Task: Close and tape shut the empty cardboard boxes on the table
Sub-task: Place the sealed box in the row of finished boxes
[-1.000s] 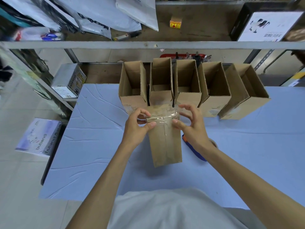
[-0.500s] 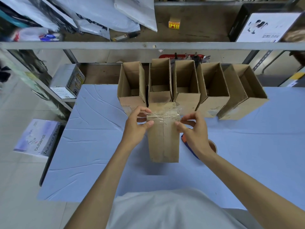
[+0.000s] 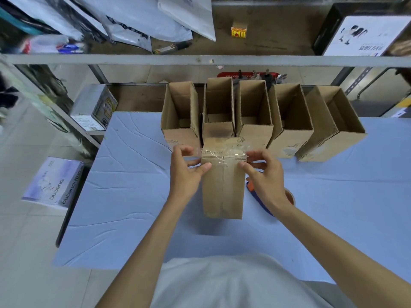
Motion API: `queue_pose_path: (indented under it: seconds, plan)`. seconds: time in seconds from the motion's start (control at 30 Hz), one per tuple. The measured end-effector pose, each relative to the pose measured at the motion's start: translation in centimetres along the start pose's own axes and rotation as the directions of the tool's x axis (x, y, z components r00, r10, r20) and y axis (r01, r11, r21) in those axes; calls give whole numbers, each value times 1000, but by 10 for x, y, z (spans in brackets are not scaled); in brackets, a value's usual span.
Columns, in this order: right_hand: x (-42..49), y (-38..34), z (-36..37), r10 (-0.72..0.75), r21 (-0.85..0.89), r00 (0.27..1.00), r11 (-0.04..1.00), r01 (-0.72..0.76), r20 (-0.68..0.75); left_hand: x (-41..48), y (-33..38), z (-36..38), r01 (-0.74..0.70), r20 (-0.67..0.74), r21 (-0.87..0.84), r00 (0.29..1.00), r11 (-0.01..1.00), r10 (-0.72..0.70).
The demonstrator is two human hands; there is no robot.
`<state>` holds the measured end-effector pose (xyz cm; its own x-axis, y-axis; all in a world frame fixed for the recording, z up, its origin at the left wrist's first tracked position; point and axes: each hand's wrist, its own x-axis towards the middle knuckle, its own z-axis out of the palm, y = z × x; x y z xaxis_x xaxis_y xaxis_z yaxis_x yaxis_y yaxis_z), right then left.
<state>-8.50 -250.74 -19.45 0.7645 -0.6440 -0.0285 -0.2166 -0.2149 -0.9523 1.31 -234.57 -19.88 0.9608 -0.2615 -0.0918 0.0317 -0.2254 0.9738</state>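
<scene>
Curled left hand and right hand pinch tape ends either side of box; uneven pull may wrinkle it.

The word "bubendi" shows on the pale lilac box on the floor.

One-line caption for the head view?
Left hand and right hand pinch clear tape across a closed box; five open boxes stand behind.

packing room | metal shelf | mailer bags | 5 open boxes
</scene>
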Motion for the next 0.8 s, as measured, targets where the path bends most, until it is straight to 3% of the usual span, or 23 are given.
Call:
queue_pose_path:
  seconds: [0.17,0.4,0.8]
  plan:
    - [1,-1,-1,-25,-68,1000,997,25,4,0,-3,0,-25,23,62,999,998,24]
    - [-2,0,-3,-31,-90,1000,995,31,2,-6,3,5,12,-54,-34,998,999,-14]
    - [0,-1,-3,-171,-225,985,961,163,-15,-11,7,6,-113,-24,76,993,991,115]
